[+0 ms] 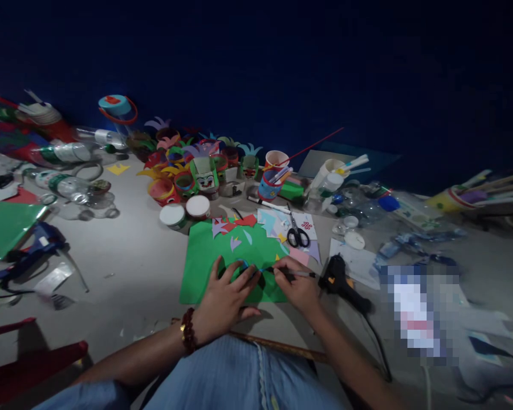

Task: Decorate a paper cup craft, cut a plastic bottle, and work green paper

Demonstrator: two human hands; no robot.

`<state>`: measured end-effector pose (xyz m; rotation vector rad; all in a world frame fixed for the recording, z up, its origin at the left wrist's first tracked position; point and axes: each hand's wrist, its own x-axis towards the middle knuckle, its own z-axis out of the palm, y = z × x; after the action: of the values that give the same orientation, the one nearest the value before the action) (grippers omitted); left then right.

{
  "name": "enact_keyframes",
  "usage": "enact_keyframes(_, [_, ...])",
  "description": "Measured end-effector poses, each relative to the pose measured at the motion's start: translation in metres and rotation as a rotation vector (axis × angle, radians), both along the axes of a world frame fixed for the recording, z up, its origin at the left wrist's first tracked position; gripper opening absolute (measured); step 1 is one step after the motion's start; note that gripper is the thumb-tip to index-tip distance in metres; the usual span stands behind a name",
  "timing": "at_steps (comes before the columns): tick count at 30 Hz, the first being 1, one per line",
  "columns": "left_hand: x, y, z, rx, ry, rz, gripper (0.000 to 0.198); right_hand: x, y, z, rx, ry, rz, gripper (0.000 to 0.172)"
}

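Observation:
A green sheet point(198, 250) lies on the table in front of me. My left hand point(227, 297) rests on it, fingers spread, with a small blue piece point(244, 265) partly showing beneath the fingertips. Close by on the right, my right hand point(298, 289) grips a pen point(301, 273), its tip end low over the sheet near the left fingers. Colourful paper scraps point(235, 226) lie along the sheet's upper part. Black-handled scissors point(298, 237) sit on white and lilac paper just beyond. A black glue gun point(341, 280) lies right of my right hand.
Decorated paper cups point(162, 192) crowd the back, beside two white-lidded tubs point(172, 215). A blue cup of pens point(270, 187) stands right of them. Plastic bottles point(68, 185) and a blue glue gun point(43, 245) lie left. A red stool point(34, 364) is at lower left.

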<state>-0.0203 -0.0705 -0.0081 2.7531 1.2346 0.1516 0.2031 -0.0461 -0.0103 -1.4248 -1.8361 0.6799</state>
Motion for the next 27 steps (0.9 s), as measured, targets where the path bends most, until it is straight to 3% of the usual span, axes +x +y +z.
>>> enact_keyframes(27, [0.0009,-0.0003,0.0024,-0.044,-0.009,0.013,0.072,0.0037,-0.0068,0.0001,0.01,0.011,-0.045,0.013])
